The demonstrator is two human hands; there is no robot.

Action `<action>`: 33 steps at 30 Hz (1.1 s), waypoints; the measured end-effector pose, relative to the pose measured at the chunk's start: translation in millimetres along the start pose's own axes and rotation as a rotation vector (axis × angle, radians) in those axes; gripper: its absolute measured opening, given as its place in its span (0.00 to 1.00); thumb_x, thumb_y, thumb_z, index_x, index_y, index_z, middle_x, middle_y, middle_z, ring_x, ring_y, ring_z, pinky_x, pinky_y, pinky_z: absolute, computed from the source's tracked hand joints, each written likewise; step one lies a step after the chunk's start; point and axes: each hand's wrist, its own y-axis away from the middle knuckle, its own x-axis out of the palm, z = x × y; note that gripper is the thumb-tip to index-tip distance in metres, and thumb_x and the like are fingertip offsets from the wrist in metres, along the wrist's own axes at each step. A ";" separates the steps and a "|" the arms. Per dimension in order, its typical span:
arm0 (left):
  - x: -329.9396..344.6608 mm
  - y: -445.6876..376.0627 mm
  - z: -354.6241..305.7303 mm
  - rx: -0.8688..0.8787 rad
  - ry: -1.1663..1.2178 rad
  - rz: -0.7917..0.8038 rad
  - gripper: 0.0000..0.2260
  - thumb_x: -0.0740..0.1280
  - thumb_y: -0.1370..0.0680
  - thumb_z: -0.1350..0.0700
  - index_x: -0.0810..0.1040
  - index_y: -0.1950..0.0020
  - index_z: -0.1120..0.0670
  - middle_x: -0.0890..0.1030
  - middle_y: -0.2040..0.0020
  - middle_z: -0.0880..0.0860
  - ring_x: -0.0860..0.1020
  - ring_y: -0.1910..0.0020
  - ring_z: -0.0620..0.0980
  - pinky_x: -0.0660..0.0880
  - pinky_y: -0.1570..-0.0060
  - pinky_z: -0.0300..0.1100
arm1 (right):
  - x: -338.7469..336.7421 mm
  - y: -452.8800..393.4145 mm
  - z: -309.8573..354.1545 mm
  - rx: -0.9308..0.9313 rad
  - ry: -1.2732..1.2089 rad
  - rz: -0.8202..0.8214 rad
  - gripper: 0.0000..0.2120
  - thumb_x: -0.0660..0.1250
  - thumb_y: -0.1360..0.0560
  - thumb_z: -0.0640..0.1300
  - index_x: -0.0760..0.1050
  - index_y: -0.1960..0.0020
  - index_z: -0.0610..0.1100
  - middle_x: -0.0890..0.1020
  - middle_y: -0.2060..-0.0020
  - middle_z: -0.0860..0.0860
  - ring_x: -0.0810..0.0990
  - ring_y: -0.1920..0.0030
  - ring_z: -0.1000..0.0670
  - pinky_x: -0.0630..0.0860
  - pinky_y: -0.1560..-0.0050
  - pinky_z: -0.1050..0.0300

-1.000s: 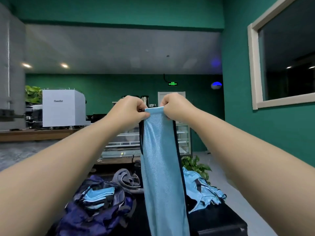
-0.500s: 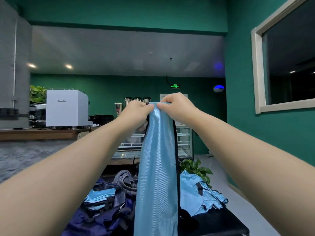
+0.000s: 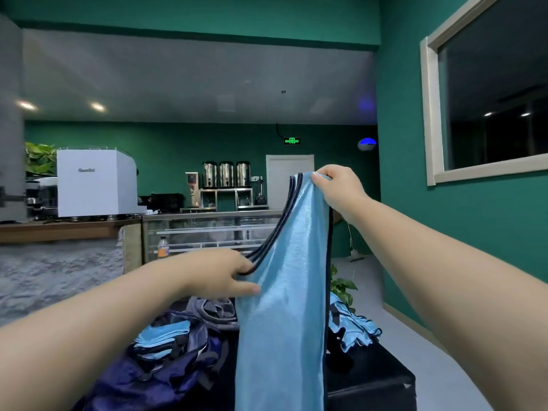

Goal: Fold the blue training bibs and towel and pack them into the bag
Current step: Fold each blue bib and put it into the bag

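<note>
bib [image 3: 284,292] in both hands — right hand [image 3: 341,188] high, left hand [image 3: 222,277] low

left hand [image 3: 221,275]: arm outstretched, held low, fingers pinching the dark-trimmed edge of the blue bib [image 3: 284,307] | right hand [image 3: 338,188]: raised higher, arm extended, fingers curled gripping the bib's top corner

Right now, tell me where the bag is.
The bag lies low and left of centre in the head view, on the black table, left of the hanging bib.
</note>
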 end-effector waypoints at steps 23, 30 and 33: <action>21.8 -15.6 52.9 0.119 0.419 -0.564 0.03 0.67 0.25 0.47 0.77 0.57 0.45 0.76 0.60 0.43 0.74 0.58 0.36 0.67 0.62 0.27 | 17.6 -20.4 -11.1 -0.189 0.060 -0.059 0.07 0.59 0.19 0.46 0.73 0.53 0.45 0.74 0.63 0.55 0.71 0.60 0.54 0.65 0.63 0.61; 52.4 -39.0 48.1 -0.041 0.674 -0.784 0.10 0.72 0.27 0.58 0.78 0.50 0.45 0.76 0.55 0.46 0.74 0.55 0.38 0.65 0.56 0.23 | 24.3 -29.0 -44.7 -0.128 0.042 -0.015 0.07 0.62 0.20 0.48 0.76 0.54 0.47 0.75 0.63 0.59 0.72 0.63 0.59 0.68 0.63 0.62; 63.5 -47.2 46.9 -0.130 0.871 -0.723 0.17 0.73 0.27 0.57 0.74 0.44 0.40 0.74 0.48 0.44 0.74 0.50 0.42 0.69 0.51 0.32 | 33.3 -30.0 -59.4 -0.097 0.039 0.016 0.08 0.62 0.20 0.49 0.76 0.52 0.46 0.76 0.62 0.58 0.73 0.63 0.59 0.69 0.63 0.63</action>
